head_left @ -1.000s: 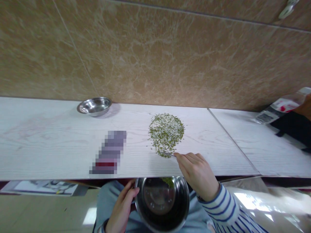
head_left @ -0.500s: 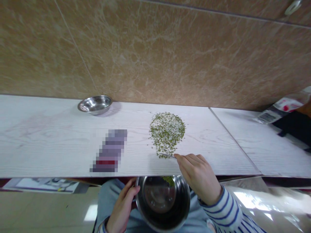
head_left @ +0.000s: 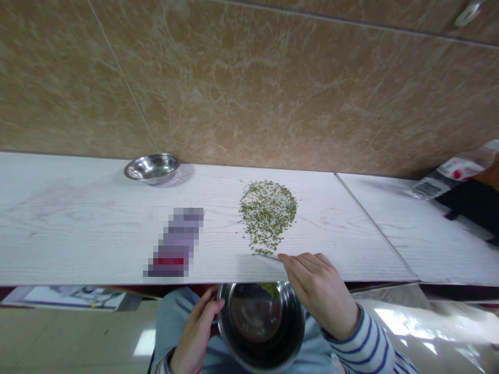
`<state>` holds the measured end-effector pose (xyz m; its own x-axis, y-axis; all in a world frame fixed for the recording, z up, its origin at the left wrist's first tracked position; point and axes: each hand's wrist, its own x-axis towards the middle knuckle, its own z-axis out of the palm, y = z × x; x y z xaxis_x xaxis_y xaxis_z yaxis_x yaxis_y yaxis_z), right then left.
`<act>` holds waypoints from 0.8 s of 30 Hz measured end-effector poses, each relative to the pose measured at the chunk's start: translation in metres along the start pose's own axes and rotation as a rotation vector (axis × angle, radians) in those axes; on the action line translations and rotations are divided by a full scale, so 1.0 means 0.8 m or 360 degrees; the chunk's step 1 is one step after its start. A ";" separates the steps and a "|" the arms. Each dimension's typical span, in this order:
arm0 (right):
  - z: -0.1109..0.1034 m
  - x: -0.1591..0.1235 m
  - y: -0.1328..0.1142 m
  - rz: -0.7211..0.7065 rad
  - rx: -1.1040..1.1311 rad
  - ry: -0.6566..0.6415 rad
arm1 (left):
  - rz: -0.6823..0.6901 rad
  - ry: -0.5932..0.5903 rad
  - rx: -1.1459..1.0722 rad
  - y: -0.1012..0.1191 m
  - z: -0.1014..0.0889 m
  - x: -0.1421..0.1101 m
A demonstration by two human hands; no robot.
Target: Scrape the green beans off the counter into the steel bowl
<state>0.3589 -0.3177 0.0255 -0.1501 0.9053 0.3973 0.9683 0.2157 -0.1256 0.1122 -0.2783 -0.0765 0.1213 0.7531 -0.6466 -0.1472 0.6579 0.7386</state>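
Observation:
Small green grains, which look like mung beans [head_left: 268,215], lie spread over the white table with white bits among them. My right hand [head_left: 317,291] pinches a thin metal tool [head_left: 268,256]; its exact kind cannot be made out. The tool lies low against the tabletop, at the near edge of the grains. Below the table edge, a round stainless steel pot [head_left: 293,330] rests on my lap, its mouth facing up. More green grains [head_left: 271,289] are inside it by the table side. My left hand [head_left: 200,322] grips the pot's left side, thumb on the rim.
A small steel bowl [head_left: 154,169] stands at the back left by the marbled wall [head_left: 249,93]. A blurred-out rectangular object [head_left: 175,241] lies left of the grains. At the far right are a clear plastic package [head_left: 448,174] and a black item [head_left: 471,205].
My right hand and the metal tool have moved slightly toward the near table edge. A few grains at the near end shifted with the tool. The left hand and pot stay put.

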 end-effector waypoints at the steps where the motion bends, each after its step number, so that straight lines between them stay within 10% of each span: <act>1: 0.000 0.001 0.001 -0.0004 -0.0010 -0.0002 | 0.0010 0.0002 -0.0003 -0.004 -0.002 0.002; 24: -0.001 -0.005 0.010 0.0076 -0.0066 0.0113 | -0.0018 0.0010 0.0034 0.004 0.003 -0.003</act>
<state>0.3671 -0.3195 0.0235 -0.0907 0.8856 0.4556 0.9817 0.1564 -0.1087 0.1139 -0.2779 -0.0725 0.1170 0.7455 -0.6562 -0.1248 0.6665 0.7350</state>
